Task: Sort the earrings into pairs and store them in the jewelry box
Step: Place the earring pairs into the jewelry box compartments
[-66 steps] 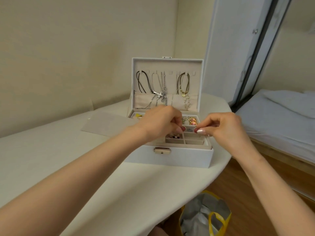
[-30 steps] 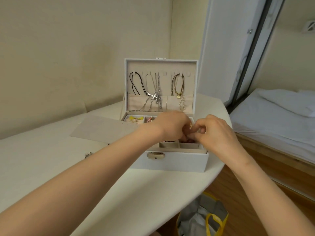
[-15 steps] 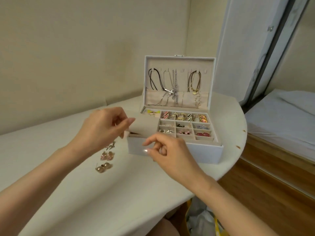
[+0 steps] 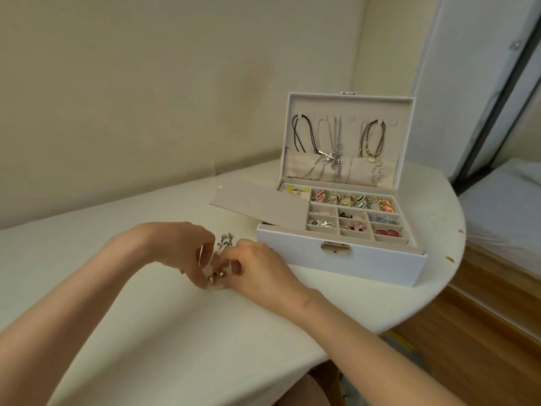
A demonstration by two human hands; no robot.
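hands at loose earrings, left of the open jewelry box

the round earrings [image 4: 217,277], small bronze-coloured beads with a metallic shine, lie on the table [image 4: 146,332] directly between the two hands. the left hand [image 4: 187,253] is arched over them with fingers curled downward, and its fingertips pinch one bead. the right hand [image 4: 260,271] meets it from the other side with fingers curled over the same group; whether it grasps a piece cannot be told, as its fingers hide the contact. the silver earrings [image 4: 225,241], thin and twisted in shape, lie on the table just beyond both hands.

the jewelry box [image 4: 336,265] stands to the right of the hands, near but apart from them. it is rectangular, with smooth white outer walls, a pale fabric lining and a small metal clasp [image 4: 335,248] on the front wall. its lid [image 4: 348,101] stands upright, with necklaces [image 4: 333,153] of dark cord and silver chain hanging inside. the tray is divided into small square compartments holding paired pieces, among them a red pair [image 4: 388,232] at the front right. a flat beige cover [image 4: 257,203] rests tilted over the left part of the tray
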